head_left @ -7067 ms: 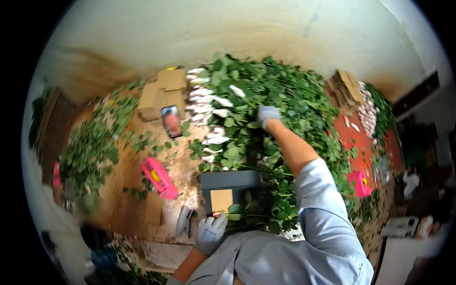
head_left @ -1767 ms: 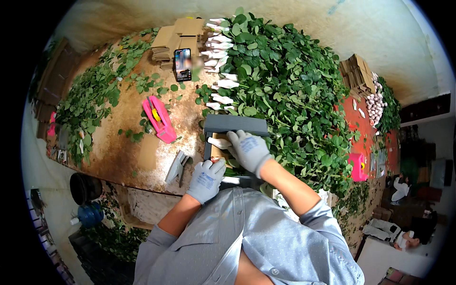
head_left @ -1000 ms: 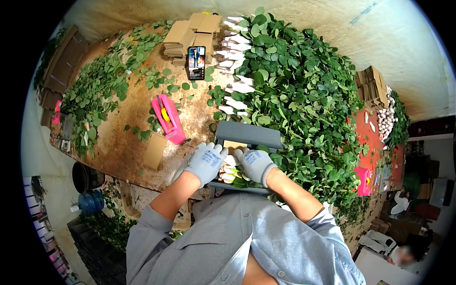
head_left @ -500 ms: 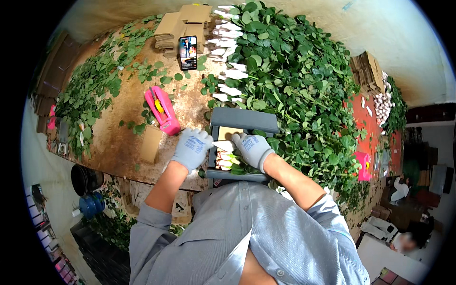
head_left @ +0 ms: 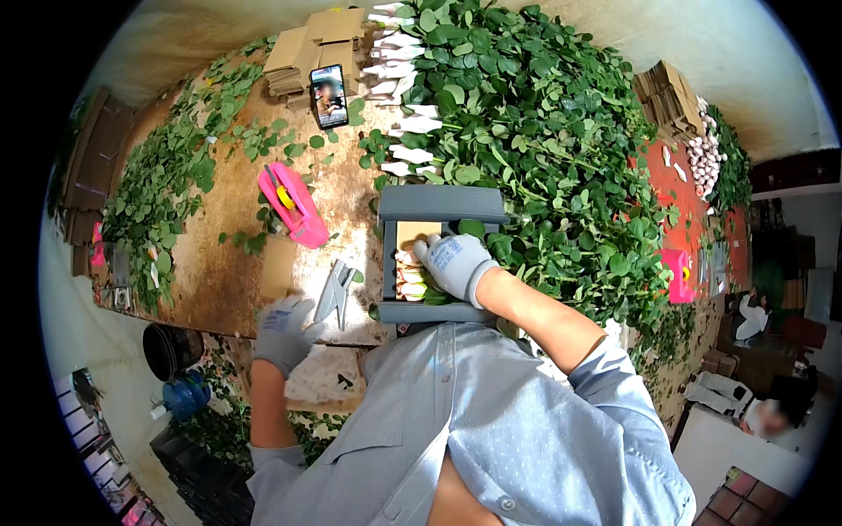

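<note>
Right hand [head_left: 456, 263]: grip closed on stems [head_left: 412, 279] inside grey tray [head_left: 438, 203]. Left hand [head_left: 285, 326]: grip loose, empty, beside shears [head_left: 335, 294] left of tray.

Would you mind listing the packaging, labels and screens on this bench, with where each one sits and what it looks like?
Phone: far end of the bench, leaning on the cardboard, dark slab with lit, blurred screen.
Flat cardboard stack: far left behind the phone, tan sheets.
Cardboard piece: near left, beside the metal shears, tan rectangle.
Second cardboard stack: far right, tan.
</note>
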The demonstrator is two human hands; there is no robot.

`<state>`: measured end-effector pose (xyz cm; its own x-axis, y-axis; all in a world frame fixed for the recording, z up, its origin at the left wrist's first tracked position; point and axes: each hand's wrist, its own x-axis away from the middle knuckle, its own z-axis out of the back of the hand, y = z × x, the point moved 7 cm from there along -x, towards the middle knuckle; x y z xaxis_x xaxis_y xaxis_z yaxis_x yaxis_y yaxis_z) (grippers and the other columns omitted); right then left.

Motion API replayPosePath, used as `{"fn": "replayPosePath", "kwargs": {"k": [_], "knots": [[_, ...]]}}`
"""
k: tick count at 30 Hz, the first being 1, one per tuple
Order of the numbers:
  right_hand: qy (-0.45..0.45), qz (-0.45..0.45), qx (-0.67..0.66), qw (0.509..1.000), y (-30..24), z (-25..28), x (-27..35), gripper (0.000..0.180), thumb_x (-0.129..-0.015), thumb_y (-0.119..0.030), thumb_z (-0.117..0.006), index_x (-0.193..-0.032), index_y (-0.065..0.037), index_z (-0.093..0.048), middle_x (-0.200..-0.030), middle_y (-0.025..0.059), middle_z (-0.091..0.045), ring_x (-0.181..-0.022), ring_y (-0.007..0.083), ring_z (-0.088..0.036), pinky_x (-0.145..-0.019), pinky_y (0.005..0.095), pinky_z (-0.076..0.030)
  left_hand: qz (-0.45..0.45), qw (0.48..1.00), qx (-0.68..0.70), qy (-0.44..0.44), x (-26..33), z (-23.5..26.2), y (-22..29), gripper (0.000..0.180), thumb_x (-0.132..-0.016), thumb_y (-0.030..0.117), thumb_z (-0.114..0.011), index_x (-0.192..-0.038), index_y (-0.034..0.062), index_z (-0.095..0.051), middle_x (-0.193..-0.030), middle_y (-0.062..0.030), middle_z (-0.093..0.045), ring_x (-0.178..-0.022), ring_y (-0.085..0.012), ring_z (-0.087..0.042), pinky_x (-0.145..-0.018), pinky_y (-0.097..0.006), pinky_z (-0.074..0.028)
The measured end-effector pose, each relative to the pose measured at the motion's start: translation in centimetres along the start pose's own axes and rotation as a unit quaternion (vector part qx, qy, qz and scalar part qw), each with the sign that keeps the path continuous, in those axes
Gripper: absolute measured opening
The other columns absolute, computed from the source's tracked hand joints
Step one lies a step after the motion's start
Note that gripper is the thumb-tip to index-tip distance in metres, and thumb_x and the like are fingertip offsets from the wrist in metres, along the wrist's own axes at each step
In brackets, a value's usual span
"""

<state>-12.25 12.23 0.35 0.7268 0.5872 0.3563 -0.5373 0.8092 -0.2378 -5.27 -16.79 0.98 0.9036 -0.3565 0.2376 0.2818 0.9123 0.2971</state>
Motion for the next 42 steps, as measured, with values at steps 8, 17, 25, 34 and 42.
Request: {"fn": "replayPosePath", "kwargs": {"k": [8,17,25,34,42], "knots": [[0.000,-0.010,-0.020,1.000,0.8,-0.7,-0.2,0.035,-0.093,-0.015,-0.059,-0.127,-0.009,-0.058,-0.116,0.0191,-0.068,-0.096,0.0373,-0.072,-0.074,0.0484,-0.059,-0.200,0.978,0.056,0.033,-6.3,1.1,16.8,0.056,-0.085,0.035,-0.071,-0.132,0.0065,-0.061,-0.138,-0.0094,-0.058,-0.118,-0.0299,-0.053,-0.097,-0.045,-0.043],[0.048,-0.011,-0.043,0.998,1.0,0.2,0.6,0.040,-0.092,-0.019,-0.062,-0.130,-0.011,-0.055,-0.113,0.0177,-0.066,-0.093,0.0359,-0.072,-0.070,0.0468,-0.059,-0.201,0.978,-0.003,0.056,-7.2,-1.8,16.9,0.046,-0.086,0.030,-0.066,-0.128,0.0120,-0.066,-0.135,-0.0041,-0.061,-0.111,-0.0240,-0.053,-0.090,-0.043,-0.042],[0.049,0.036,-0.030,0.998,1.0,-0.1,0.2,0.042,-0.091,-0.018,-0.060,-0.133,-0.012,-0.056,-0.112,0.0180,-0.066,-0.092,0.0357,-0.071,-0.072,0.0468,-0.058,-0.206,0.975,-0.046,0.070,-6.8,-2.4,17.1,0.050,-0.087,0.031,-0.066,-0.133,0.0140,-0.063,-0.138,-0.0035,-0.058,-0.118,-0.0251,-0.051,-0.090,-0.045,-0.041],[0.048,0.020,-0.098,0.994,1.1,0.0,0.3,0.040,-0.090,-0.014,-0.061,-0.130,-0.012,-0.058,-0.121,0.0191,-0.065,-0.102,0.0369,-0.070,-0.083,0.0461,-0.057,-0.190,0.981,-0.020,0.034,-7.8,-0.9,16.7,0.057,-0.081,0.034,-0.074,-0.131,0.0094,-0.063,-0.141,-0.0020,-0.055,-0.118,-0.0264,-0.049,-0.093,-0.043,-0.044],[-0.024,0.013,-0.095,0.995,1.5,2.7,0.9,0.049,-0.091,-0.025,-0.065,-0.135,-0.007,-0.054,-0.125,0.0227,-0.062,-0.104,0.0381,-0.068,-0.088,0.0459,-0.055,-0.185,0.983,0.001,0.001,-8.9,-1.1,16.7,0.059,-0.075,0.035,-0.078,-0.126,0.0098,-0.064,-0.139,-0.0030,-0.057,-0.117,-0.0250,-0.051,-0.092,-0.044,-0.043]]}}
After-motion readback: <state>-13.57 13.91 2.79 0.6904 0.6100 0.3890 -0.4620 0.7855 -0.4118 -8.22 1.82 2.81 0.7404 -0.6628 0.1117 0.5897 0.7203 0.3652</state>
